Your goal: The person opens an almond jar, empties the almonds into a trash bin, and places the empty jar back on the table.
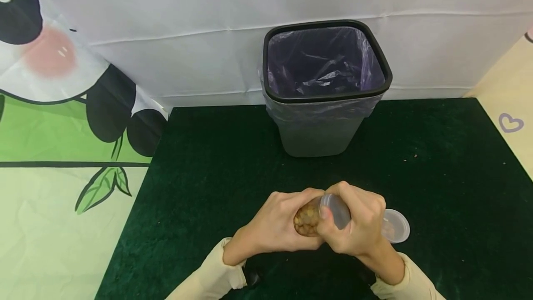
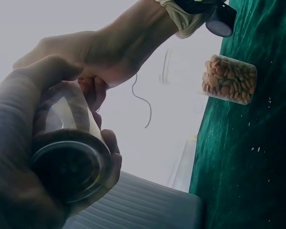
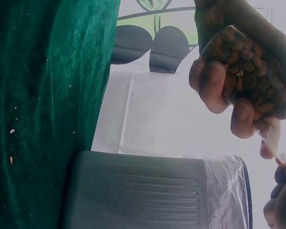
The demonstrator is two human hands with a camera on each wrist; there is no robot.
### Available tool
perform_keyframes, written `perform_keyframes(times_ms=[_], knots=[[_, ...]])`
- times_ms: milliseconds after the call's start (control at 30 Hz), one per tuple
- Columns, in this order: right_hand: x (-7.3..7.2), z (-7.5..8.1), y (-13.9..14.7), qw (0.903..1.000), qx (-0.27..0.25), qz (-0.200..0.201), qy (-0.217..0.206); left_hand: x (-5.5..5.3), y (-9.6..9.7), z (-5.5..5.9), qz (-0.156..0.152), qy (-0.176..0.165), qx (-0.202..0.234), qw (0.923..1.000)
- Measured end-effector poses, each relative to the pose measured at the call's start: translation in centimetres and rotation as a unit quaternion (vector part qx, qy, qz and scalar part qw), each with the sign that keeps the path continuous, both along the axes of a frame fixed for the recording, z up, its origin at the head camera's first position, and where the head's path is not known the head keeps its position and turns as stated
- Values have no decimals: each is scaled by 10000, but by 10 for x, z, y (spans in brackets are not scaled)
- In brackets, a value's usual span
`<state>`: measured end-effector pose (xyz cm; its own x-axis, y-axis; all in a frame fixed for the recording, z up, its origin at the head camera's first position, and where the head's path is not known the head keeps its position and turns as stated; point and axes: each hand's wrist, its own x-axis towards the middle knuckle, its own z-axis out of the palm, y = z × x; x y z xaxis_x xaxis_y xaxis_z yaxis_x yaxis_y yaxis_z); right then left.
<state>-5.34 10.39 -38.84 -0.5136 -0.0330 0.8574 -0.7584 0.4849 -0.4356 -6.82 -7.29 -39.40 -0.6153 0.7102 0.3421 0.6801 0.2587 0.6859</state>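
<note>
Over the near part of the table, my left hand [image 1: 276, 221] wraps round a clear plastic jar [image 1: 306, 220] filled with brown nuts. The jar lies tilted sideways, its lidded end pointing right. My right hand [image 1: 360, 221] grips the translucent lid [image 1: 339, 212], thumb across its edge and fingers curled over the far side. In the left wrist view the round base of the jar [image 2: 69, 164] faces the camera. The nuts [image 3: 250, 71] show through the wall between the left fingers in the right wrist view. The right fingertips are partly hidden there.
A second lidded jar of nuts [image 2: 229, 80] stands on the green cloth [image 1: 208, 152], right of my right hand. Farther back stands a grey bin [image 1: 318, 135] with a black rim and a purple plastic liner. Small crumbs [image 3: 11, 131] dot the cloth. A white sheet hangs behind.
</note>
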Motion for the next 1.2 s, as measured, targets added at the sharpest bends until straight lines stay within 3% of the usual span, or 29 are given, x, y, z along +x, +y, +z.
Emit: perform_keyframes(times_ms=[233, 533, 767, 833, 967, 1033, 1133, 1200], knots=[[-3, 4, -3, 9986, -181, 275, 422, -1, -2, -1, -200, 123, -43, 9997], [-3, 7, -4, 9956, -275, 446, 783, -5, -2, -3, -508, -522, 13, 9973], [-3, 6, -5, 9935, -254, 633, 909, -9, -3, -8, -860, -1014, -38, 9911], [-1, 7, -7, 9922, -214, 729, 990, -11, -4, -10, -1258, -1549, 91, 9798], [2, 9, -14, 9865, -84, 962, 1322, -11, -7, -16, -2179, -2751, 350, 9357], [2, 10, -16, 9840, 6, 1021, 1457, -11, -8, -17, -2386, -3060, 418, 9207], [0, 10, -12, 9862, 163, 1024, 1288, -13, -9, -15, -2187, -2957, 336, 9293], [-2, 9, -8, 9886, 362, 1042, 1024, -14, -11, -11, -1919, -2707, 247, 9430]])
